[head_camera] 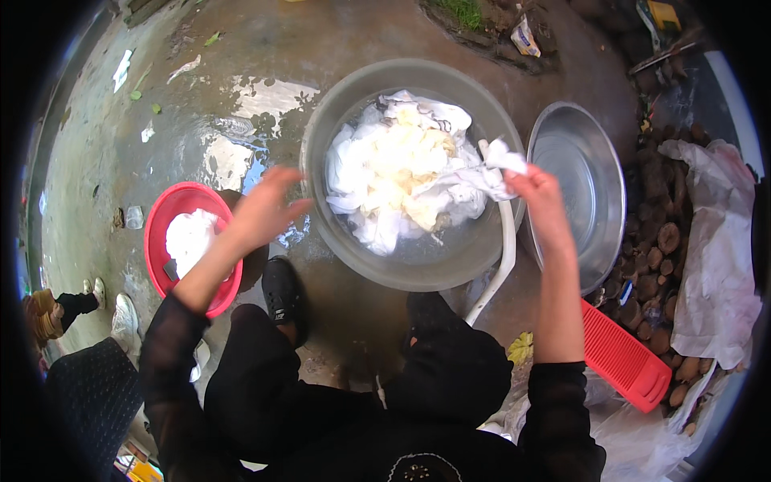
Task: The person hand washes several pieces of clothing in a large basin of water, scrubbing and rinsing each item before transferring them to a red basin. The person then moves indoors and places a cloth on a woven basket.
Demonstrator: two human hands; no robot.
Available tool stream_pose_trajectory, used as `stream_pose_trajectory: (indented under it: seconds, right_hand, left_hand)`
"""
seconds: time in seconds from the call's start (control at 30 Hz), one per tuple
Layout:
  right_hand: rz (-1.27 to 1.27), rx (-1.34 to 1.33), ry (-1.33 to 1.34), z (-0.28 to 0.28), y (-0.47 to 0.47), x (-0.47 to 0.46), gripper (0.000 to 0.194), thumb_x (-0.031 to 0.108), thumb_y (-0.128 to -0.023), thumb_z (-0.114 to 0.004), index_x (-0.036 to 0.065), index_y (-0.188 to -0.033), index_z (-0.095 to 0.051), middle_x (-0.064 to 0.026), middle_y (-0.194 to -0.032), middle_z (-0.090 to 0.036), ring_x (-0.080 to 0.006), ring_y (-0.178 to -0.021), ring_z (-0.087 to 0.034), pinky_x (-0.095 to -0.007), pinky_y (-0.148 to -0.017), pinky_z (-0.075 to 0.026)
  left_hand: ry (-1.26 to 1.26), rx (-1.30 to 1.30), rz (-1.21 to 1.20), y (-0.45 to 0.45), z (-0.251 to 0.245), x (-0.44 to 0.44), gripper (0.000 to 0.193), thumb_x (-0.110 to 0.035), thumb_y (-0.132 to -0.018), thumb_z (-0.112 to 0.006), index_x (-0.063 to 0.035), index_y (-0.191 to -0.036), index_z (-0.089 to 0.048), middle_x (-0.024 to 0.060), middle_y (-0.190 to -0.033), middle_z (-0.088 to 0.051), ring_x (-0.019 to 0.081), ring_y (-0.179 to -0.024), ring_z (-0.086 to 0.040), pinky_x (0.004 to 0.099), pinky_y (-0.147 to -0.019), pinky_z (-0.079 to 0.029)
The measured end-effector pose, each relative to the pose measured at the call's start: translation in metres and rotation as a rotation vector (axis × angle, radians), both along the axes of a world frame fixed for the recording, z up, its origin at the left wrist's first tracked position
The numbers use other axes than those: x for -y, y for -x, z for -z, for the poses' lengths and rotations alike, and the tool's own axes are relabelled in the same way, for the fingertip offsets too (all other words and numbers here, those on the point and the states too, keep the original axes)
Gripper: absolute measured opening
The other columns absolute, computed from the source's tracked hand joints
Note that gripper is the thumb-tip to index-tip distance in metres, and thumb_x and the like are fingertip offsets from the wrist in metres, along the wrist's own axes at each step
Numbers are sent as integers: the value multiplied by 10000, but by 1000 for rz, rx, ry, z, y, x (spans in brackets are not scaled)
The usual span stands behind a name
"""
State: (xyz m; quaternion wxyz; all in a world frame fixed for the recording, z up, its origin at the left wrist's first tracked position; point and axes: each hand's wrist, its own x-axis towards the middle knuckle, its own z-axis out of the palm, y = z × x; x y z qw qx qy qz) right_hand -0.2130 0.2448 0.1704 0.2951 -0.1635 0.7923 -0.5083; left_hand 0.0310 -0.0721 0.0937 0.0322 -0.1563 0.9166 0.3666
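Note:
A large grey basin (415,280) stands before me with water and a heap of wet white and cream cloth (397,162) in it. My right hand (535,184) is at the basin's right rim, its fingers pinched on the end of a white cloth (503,159) that trails back into the heap. Left of the basin, my left hand (271,205) hangs in the air with its fingers apart and nothing in them. A white hose (505,247) bends over the basin's right rim. Beyond my left forearm, a red basin (158,208) holds bunched white cloth (191,238).
An oval metal basin (581,175) leans at the right, beside stacked cut logs (647,259). A red washboard (626,355) lies below it, near plastic sheeting (714,259). Wet concrete (199,138) carries puddles and litter. Other people's legs and shoes (125,322) are at the left.

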Motion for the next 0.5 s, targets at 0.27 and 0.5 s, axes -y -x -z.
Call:
stream_pose_trajectory:
  seconds: [0.27, 0.5]
  right_hand:
    - [69, -22, 724, -101, 7, 17, 205, 231, -972, -499, 59, -865, -532, -20, -820, -542, -134, -787, -538, -306, -727, -467]
    - [-141, 121, 816, -94, 46, 30, 402, 365, -1000, -428, 57, -1245, -513, -70, -1025, -625, -175, -910, -609, -382, -858, -493]
  left_hand:
    - [-348, -85, 433, 157, 56, -130, 561, -261, -752, -730, -121, -1257, -532, 172, -1192, -534, 328, -1152, -510, 394, -980, -415]
    - [-1575, 97, -15, 150, 62, -135, 260, -171, -896, -556, -71, -1135, -535, 85, -1055, -620, 225, -944, -625, 343, -912, -458]
